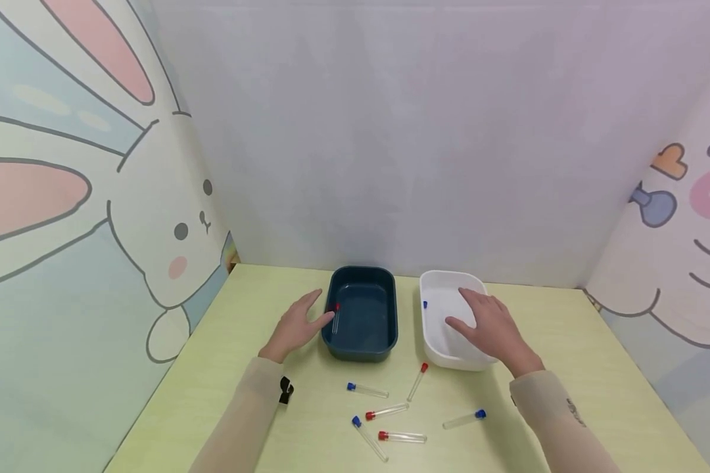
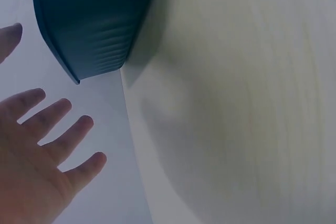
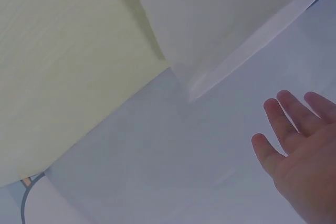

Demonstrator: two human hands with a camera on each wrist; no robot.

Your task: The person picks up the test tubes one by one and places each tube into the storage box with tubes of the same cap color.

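Observation:
My left hand (image 1: 296,326) hovers at the left rim of a dark blue bin (image 1: 362,355), fingers spread and nothing held. Inside that bin a red-capped test tube (image 1: 336,320) leans by the left wall. Over the right part of a white bin (image 1: 458,362) is my right hand (image 1: 492,326), its fingers extended and the palm bare. A blue cap (image 1: 425,305) shows at the white bin's left wall. In the left wrist view, the spread fingers (image 2: 68,135) lie apart from the blue bin (image 2: 94,24). The right wrist view shows the white bin (image 3: 226,24) beyond the fingertips.
Several capped test tubes lie on the table in front of the bins, among them a blue-capped tube (image 1: 369,390), a red-capped tube (image 1: 403,437) and another blue-capped tube (image 1: 464,420) at right. A pale curtain wall (image 1: 414,144) stands behind the table (image 1: 568,341).

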